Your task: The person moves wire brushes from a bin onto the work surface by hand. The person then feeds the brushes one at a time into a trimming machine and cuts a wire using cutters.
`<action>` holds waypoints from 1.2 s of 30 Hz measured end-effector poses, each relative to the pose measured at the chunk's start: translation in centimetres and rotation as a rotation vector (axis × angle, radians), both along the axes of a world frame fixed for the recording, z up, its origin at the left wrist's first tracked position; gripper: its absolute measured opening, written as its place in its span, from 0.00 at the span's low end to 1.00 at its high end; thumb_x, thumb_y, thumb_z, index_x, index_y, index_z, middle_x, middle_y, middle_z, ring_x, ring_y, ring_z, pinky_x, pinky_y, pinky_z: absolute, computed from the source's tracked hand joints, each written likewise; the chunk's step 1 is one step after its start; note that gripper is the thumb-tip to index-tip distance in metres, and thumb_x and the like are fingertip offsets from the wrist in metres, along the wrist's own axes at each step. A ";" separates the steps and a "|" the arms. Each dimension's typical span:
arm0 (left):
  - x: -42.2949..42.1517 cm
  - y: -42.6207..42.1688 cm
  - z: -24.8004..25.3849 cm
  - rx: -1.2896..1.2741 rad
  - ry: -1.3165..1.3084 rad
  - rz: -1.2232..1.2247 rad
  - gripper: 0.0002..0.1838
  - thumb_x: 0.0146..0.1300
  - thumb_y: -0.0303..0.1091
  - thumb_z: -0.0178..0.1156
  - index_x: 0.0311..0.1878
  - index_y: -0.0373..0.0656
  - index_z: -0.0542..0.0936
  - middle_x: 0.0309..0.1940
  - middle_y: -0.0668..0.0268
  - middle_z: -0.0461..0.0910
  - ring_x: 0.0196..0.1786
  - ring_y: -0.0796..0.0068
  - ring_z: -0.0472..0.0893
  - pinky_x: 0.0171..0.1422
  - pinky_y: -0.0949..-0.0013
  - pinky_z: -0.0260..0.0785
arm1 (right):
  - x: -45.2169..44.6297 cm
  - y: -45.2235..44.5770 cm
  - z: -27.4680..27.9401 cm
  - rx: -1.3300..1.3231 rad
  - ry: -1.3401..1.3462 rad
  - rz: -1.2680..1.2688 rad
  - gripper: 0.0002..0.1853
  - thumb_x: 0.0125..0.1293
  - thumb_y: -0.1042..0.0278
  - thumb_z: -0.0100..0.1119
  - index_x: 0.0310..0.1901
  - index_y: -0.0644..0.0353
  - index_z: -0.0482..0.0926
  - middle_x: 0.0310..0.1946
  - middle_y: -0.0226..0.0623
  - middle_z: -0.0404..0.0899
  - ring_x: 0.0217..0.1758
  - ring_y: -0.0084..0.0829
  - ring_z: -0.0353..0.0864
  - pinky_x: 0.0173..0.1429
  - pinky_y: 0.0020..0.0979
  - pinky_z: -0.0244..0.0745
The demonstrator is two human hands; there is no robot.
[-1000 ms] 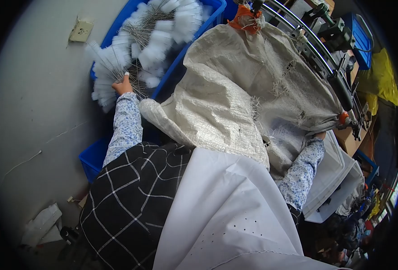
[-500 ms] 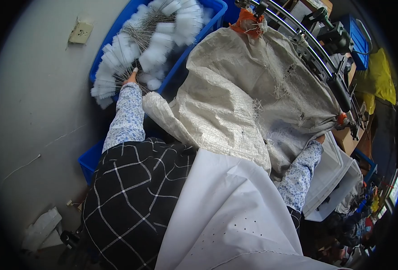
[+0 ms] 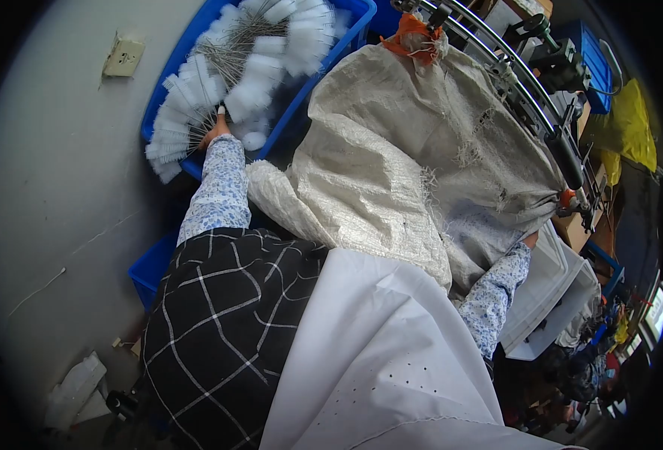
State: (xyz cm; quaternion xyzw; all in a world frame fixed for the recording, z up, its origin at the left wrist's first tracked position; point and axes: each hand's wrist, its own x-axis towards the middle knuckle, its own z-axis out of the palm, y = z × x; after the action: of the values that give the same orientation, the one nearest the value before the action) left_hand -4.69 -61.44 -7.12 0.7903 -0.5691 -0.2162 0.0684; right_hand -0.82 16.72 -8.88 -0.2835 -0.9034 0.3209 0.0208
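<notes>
White-bristled wire brushes (image 3: 256, 82) fill a blue bin (image 3: 292, 111) in bundles at the upper left. My left hand (image 3: 215, 130) reaches over the bin's near side, its fingers closed around the thin wire stems of a bundle of brushes (image 3: 178, 126) whose white heads fan out to the left. A worn, off-white woven sack (image 3: 369, 172) spreads across the middle, tied with orange cloth (image 3: 415, 39) at its top corner. Only a little of my right hand (image 3: 531, 239) shows beside the sack's right edge; its fingers are hidden.
A metal rail frame (image 3: 526, 71) with a clamp-like fitting runs along the sack's far right side. White plastic tubs (image 3: 537, 289) stand below my right forearm. A wall with a socket (image 3: 124, 58) borders the left. White cloth (image 3: 384, 352) covers my lap.
My left hand has shifted slightly, still at the brush stems, and the fanned bundle sits a little farther left. My right forearm has drawn slightly left and in.
</notes>
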 end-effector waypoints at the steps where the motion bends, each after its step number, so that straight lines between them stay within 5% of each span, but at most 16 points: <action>1: 0.1 -0.1 0.0 0.055 0.045 0.032 0.65 0.26 0.51 0.73 0.56 0.21 0.40 0.50 0.38 0.63 0.53 0.49 0.68 0.60 0.64 0.57 | 0.1 0.1 0.1 0.003 -0.006 0.003 0.18 0.56 0.72 0.46 0.48 0.71 0.66 0.44 0.44 0.73 0.44 0.36 0.73 0.49 0.28 0.66; 3: -0.3 -1.2 -0.4 0.162 0.144 0.094 0.66 0.26 0.50 0.73 0.57 0.23 0.38 0.50 0.39 0.63 0.54 0.50 0.66 0.60 0.65 0.56 | 0.3 0.1 0.3 0.008 -0.006 0.005 0.18 0.56 0.72 0.46 0.48 0.71 0.66 0.44 0.44 0.72 0.44 0.36 0.72 0.49 0.28 0.65; 5: 0.4 -2.7 -3.0 0.098 0.207 0.164 0.53 0.30 0.43 0.72 0.54 0.26 0.50 0.47 0.46 0.67 0.48 0.54 0.71 0.54 0.65 0.63 | 0.6 0.2 0.6 0.010 -0.008 0.004 0.18 0.56 0.72 0.46 0.48 0.71 0.66 0.44 0.44 0.72 0.44 0.36 0.72 0.49 0.28 0.65; 9: 6.5 -8.3 -7.9 0.150 0.726 -0.020 0.45 0.32 0.38 0.70 0.52 0.28 0.55 0.45 0.50 0.69 0.45 0.58 0.72 0.51 0.64 0.66 | 0.8 0.2 0.9 0.004 -0.016 0.004 0.18 0.56 0.72 0.46 0.49 0.71 0.66 0.44 0.44 0.72 0.45 0.36 0.72 0.49 0.28 0.65; 12: 9.9 -8.5 -6.5 0.298 1.106 -0.011 0.34 0.37 0.29 0.64 0.50 0.33 0.62 0.44 0.57 0.69 0.41 0.65 0.72 0.45 0.63 0.69 | 0.9 0.5 0.7 -0.004 -0.018 0.008 0.19 0.56 0.73 0.46 0.49 0.71 0.66 0.45 0.44 0.72 0.45 0.36 0.72 0.49 0.28 0.65; 15: 10.6 -4.6 -2.8 0.170 1.250 -0.037 0.19 0.47 0.36 0.59 0.42 0.39 0.73 0.36 0.61 0.74 0.38 0.65 0.75 0.43 0.63 0.71 | 0.5 1.0 0.8 -0.022 -0.004 0.009 0.19 0.56 0.73 0.46 0.49 0.71 0.66 0.45 0.44 0.72 0.45 0.36 0.72 0.50 0.28 0.65; 21: 10.0 -2.8 5.0 -0.220 1.340 -0.352 0.39 0.40 0.21 0.62 0.56 0.38 0.53 0.52 0.56 0.62 0.47 0.63 0.70 0.52 0.63 0.66 | -2.1 -4.9 9.3 -0.050 0.224 -0.137 0.22 0.56 0.73 0.48 0.53 0.69 0.61 0.47 0.43 0.70 0.51 0.32 0.69 0.52 0.27 0.63; 23: 9.7 -4.1 6.4 -0.607 0.878 -0.458 0.39 0.39 0.23 0.64 0.54 0.32 0.51 0.52 0.52 0.60 0.50 0.60 0.66 0.57 0.62 0.60 | -4.0 -8.5 13.1 0.040 0.328 -0.070 0.23 0.56 0.74 0.47 0.54 0.68 0.60 0.48 0.43 0.70 0.52 0.32 0.68 0.53 0.27 0.62; 29: 6.8 -0.3 13.8 -0.693 0.759 -0.554 0.36 0.38 0.24 0.64 0.50 0.29 0.54 0.49 0.49 0.60 0.52 0.60 0.65 0.60 0.62 0.56 | -8.8 -26.4 21.0 -0.025 0.631 0.426 0.20 0.56 0.77 0.49 0.52 0.63 0.64 0.49 0.40 0.70 0.52 0.31 0.70 0.55 0.32 0.62; 34: 6.2 -0.4 16.1 -0.667 0.930 -0.811 0.34 0.41 0.23 0.63 0.52 0.31 0.57 0.48 0.52 0.65 0.47 0.61 0.70 0.55 0.62 0.63 | -10.0 -42.9 20.1 -0.549 0.261 1.089 0.16 0.52 0.78 0.52 0.45 0.62 0.68 0.39 0.39 0.75 0.45 0.36 0.74 0.50 0.30 0.66; 36: 6.4 -0.7 17.2 -0.507 1.102 -0.857 0.31 0.43 0.23 0.60 0.53 0.33 0.61 0.47 0.54 0.68 0.43 0.63 0.73 0.51 0.63 0.66 | -9.5 -49.0 19.0 -0.450 0.209 1.385 0.18 0.50 0.78 0.50 0.46 0.59 0.69 0.40 0.38 0.74 0.47 0.37 0.71 0.51 0.32 0.66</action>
State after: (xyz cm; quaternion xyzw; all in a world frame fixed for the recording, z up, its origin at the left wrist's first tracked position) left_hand 1.69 -62.16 10.04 0.2359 -0.7433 -0.4511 0.4340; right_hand -10.32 -32.32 10.14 0.3866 -0.7812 0.4636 -0.1593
